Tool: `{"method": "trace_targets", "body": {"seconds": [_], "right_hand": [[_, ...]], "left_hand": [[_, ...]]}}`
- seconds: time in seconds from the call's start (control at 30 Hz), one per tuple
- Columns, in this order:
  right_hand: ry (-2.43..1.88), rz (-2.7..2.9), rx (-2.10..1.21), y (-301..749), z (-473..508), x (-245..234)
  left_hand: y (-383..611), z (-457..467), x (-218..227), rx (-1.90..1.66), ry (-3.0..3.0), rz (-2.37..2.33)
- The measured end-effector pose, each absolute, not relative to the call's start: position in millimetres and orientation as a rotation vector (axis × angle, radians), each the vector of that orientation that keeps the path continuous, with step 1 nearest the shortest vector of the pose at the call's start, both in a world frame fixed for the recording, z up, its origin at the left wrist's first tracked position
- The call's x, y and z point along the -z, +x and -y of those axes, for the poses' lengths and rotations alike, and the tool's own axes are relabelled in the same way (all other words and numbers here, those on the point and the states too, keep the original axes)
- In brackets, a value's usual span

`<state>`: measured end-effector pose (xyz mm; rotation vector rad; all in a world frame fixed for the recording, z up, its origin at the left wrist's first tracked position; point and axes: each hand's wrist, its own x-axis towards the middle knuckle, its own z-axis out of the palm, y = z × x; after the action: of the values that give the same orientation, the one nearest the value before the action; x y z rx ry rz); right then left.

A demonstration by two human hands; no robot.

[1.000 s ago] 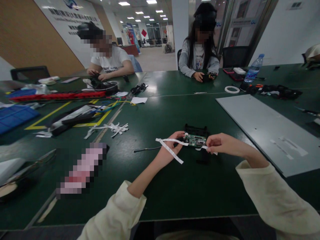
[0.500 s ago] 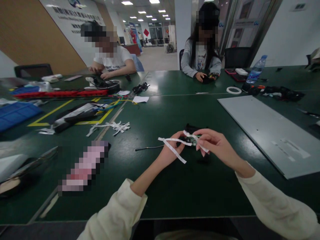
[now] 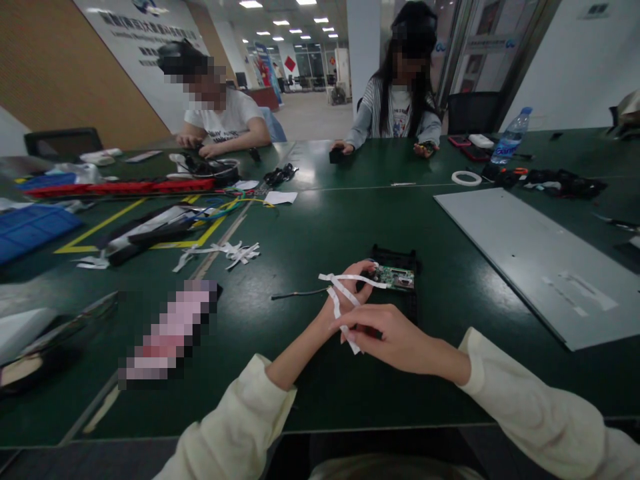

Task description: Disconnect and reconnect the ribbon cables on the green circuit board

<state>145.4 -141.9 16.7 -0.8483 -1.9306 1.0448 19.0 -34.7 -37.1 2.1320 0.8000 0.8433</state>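
- While the left hand [image 3: 345, 303] was raised just above the green table [image 3: 310, 227], its fingers closed on the near edge of a small green circuit board [image 3: 397, 277], seemingly to keep the board steady and lifted off the black plastic housing [image 3: 400, 257] just beyond the grip.
- White tape strips [image 3: 345, 283] ran from the board back across the left thumb and hung down past the wrist, so the sticky lengths stayed clear of the table.
- The right hand [image 3: 395, 340] crossed in front of the left wrist and pinched the hanging end of one strip between thumb and fingertips, a hold that looked suited to pulling the tape away from the grip; whether a dark object also sat under those fingers could not be told.
- A thin dark cable [image 3: 295, 294] lay on the table just left of the grip, apart from both hands.
- Loose white tape scraps [image 3: 227, 252] were piled farther left and beyond the grip, probably set aside there.
- A grey metal panel [image 3: 540, 260] lay well to the right of the grip, untouched.
- Across the table, well beyond the grip, two other people sat with their own hands on small dark parts; a tape roll [image 3: 466, 178] and a water bottle [image 3: 511, 139] stood to the far right.
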Motion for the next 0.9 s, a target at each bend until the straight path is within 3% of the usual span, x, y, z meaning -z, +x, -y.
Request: {"method": "trace_targets", "body": {"seconds": [0.47,0.9], "right_hand": [[-0.817,1.496,-1.953,147,137,-7],[-0.853,1.526,-2.138,161,137,-16]], "left_hand": [[18,37,29,-0.843,2.139,-0.825],[21,36,26,-0.869,2.086,-0.835]]}}
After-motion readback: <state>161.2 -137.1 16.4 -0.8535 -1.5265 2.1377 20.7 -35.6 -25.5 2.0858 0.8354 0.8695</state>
